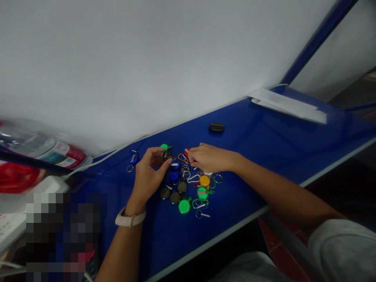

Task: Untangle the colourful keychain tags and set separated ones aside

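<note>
My left hand, with a pale band on its wrist, curls thumb and fingers around a dark badge reel with a metal ring. A green reel lies just beyond its fingertips, and a blue reel beside the thumb. My right hand has its fingers closed at a red badge reel, partly hidden by them. An orange carabiner lies beside it. Between and below my hands spread several more reels, including a yellow one and a bright green one, with rings and clips.
A blue reel lies apart at the left on the blue table. A small black case sits near the wall. Folded white paper lies far right. At left are a plastic bottle and a white cable.
</note>
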{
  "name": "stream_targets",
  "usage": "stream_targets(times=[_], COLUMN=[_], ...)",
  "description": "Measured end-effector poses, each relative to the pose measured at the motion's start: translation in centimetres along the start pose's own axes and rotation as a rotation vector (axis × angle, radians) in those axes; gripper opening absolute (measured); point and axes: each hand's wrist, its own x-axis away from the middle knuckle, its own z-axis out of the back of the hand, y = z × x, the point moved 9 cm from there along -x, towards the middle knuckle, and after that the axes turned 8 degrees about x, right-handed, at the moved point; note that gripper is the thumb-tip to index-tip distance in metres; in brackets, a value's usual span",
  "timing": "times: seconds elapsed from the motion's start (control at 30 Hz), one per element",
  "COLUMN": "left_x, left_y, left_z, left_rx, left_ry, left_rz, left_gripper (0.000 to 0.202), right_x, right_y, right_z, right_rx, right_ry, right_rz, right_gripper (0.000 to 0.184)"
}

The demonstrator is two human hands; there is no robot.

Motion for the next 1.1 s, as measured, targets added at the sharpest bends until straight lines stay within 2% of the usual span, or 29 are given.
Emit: stream_targets(times=[0.13, 0.23, 0.5, 1.1], left_x=[-0.1, 0.0, 0.0, 0.2], left_y=[0.1, 0.3, 1.1, 0.8], left_z=[0.2, 0.0, -0.6, -1.4], left_rx=[-0.001, -0.023, -0.077, -0.078], left_ry=[0.020, -0.006, -0.086, -0.160], left_rz=[-0.012, -0.015, -0.029, -0.014], left_gripper=[0.043, 0.036, 0.025, 0.016], right_x=[-0.2, -0.3, -0.4, -0.3], right_y=[0.5, 0.6, 0.6, 0.8], right_z=[0.4, 0.8, 1.8, 1.9], right_rx=[0.059, 0.061, -0.080, -0.222], right_ry=[0.082, 0.135, 0.223, 0.229], right_rz=[-0.052, -0.064, -0.093, -0.107], right_gripper=[0.015, 0.016, 0.009, 0.010])
